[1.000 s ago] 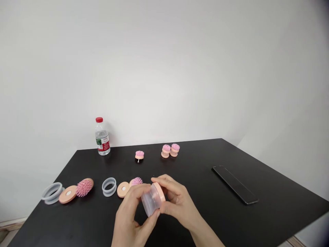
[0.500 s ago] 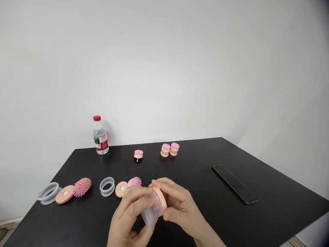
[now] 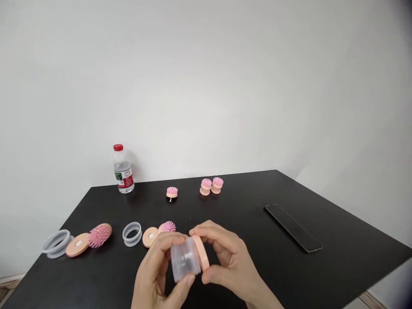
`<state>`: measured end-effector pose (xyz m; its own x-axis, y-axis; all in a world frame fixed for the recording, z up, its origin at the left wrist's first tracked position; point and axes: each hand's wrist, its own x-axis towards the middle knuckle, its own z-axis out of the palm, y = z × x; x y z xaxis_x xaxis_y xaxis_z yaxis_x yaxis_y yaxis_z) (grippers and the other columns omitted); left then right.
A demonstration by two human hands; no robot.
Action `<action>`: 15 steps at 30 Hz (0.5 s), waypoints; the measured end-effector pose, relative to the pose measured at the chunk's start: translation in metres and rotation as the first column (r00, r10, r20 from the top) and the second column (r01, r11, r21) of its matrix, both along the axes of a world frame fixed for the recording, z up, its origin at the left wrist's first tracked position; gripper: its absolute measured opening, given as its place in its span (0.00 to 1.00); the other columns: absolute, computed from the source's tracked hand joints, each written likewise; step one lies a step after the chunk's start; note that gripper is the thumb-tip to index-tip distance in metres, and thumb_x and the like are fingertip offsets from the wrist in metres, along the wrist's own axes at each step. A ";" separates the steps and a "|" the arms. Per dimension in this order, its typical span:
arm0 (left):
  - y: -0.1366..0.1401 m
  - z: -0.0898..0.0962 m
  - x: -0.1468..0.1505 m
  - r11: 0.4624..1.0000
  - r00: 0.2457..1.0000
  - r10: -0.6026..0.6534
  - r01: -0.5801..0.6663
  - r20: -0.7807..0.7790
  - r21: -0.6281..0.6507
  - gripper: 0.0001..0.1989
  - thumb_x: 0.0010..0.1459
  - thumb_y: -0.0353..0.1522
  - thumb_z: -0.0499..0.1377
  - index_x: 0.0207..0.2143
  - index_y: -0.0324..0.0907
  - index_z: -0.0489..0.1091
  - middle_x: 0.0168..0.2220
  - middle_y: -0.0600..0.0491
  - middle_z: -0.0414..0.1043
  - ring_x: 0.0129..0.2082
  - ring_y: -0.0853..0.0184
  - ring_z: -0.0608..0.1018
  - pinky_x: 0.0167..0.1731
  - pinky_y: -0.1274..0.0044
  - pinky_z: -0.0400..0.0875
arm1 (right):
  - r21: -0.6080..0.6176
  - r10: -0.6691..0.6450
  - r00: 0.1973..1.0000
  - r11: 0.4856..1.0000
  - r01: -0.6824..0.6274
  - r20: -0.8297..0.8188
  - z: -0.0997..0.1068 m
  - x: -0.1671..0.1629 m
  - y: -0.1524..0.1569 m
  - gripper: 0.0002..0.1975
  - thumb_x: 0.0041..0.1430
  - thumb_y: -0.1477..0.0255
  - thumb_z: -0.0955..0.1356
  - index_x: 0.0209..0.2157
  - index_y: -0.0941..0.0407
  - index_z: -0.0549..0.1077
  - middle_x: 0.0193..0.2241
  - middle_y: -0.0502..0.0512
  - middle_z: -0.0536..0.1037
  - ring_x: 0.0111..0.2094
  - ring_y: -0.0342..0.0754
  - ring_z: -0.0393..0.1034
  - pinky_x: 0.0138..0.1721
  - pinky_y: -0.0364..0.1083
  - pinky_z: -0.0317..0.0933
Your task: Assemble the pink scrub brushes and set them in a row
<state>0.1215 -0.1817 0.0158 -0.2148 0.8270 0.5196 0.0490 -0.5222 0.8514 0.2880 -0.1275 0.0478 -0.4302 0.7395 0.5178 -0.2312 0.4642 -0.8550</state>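
My left hand (image 3: 157,268) grips a translucent, waisted plastic ring (image 3: 185,261) between thumb and fingers, low over the front of the table. At the ring's right end, my right hand (image 3: 229,259) pinches a peach-coloured round disc (image 3: 201,253) by its edge. The disc sits at a slight angle against the ring, touching or very near it; whether it is seated cannot be seen. Behind my left hand lie another peach disc (image 3: 150,237) with a white centre and a pink-bristled brush head (image 3: 168,226), partly hidden by my fingers.
On the black table (image 3: 231,210), a loose translucent ring (image 3: 131,234) lies left of my hands. Farther left are another ring (image 3: 57,243), a peach disc (image 3: 77,245) and a pink brush head (image 3: 99,235). Small brushes (image 3: 206,187), a water bottle (image 3: 124,174) and a black slab (image 3: 292,227) stand around.
The ring in my left hand has turned, so its side now faces me more. The disc has become more edge-on, angled against the ring's end. The whole view has shifted slightly.
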 end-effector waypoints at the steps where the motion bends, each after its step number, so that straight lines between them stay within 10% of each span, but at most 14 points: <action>1: 0.000 0.000 0.000 1.000 1.000 0.003 -0.003 -0.005 -0.004 0.16 0.57 0.41 0.66 0.46 0.49 0.72 0.45 0.47 0.73 0.48 0.57 0.77 0.46 0.70 0.77 | -0.004 -0.018 1.000 1.000 0.018 0.011 0.000 -0.001 -0.001 0.28 0.47 0.54 0.79 0.50 0.47 0.79 0.40 0.57 0.78 0.39 0.52 0.72 0.43 0.50 0.69; 15: -0.004 0.011 0.003 0.995 0.997 -0.073 0.075 0.038 -0.068 0.17 0.58 0.48 0.63 0.46 0.52 0.71 0.42 0.50 0.71 0.42 0.58 0.75 0.35 0.72 0.76 | 0.102 -0.048 0.998 0.994 0.044 0.031 -0.005 -0.005 -0.004 0.26 0.48 0.54 0.78 0.49 0.44 0.78 0.47 0.57 0.76 0.43 0.52 0.74 0.46 0.48 0.71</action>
<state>0.1249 -0.1854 0.0271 -0.1688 0.8751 0.4536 -0.0183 -0.4629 0.8862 0.2832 -0.1314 0.0431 -0.4151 0.7032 0.5772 -0.1796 0.5586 -0.8097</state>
